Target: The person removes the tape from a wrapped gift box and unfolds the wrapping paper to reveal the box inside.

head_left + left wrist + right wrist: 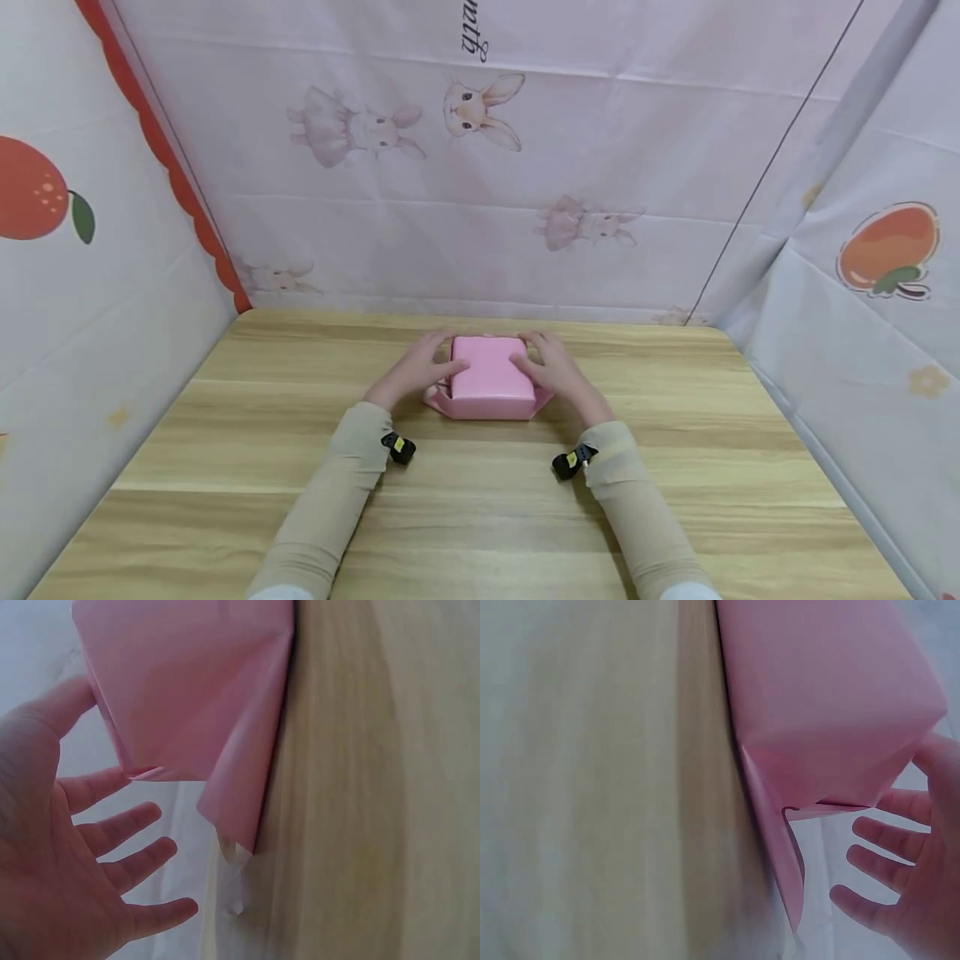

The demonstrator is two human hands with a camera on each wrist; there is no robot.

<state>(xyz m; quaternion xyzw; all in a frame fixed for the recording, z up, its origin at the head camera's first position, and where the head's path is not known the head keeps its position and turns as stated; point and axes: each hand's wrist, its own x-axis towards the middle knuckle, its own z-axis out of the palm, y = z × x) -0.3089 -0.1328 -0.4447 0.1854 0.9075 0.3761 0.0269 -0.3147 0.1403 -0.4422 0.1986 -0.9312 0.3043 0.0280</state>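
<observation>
A box wrapped in pink paper (491,371) sits on the wooden table. My left hand (416,367) is at its left end, with the thumb resting on the top. At the right end, my right hand (562,371) mirrors this, its thumb also on the top. In the left wrist view, the index finger touches the paper's folded end, and the other fingers stretch out straight, apart from it. A loose paper flap (240,780) sticks out low on that side. The right wrist view shows a similar flap (776,847) near the table, with the index finger at the upper fold.
The wooden table (487,517) spreads around the box. Behind it hangs a pale cloth (600,150) printed with rabbits, and printed cloths (862,350) also close off both sides. A black wrist camera (399,448) is strapped at the left sleeve, another (573,461) at the right.
</observation>
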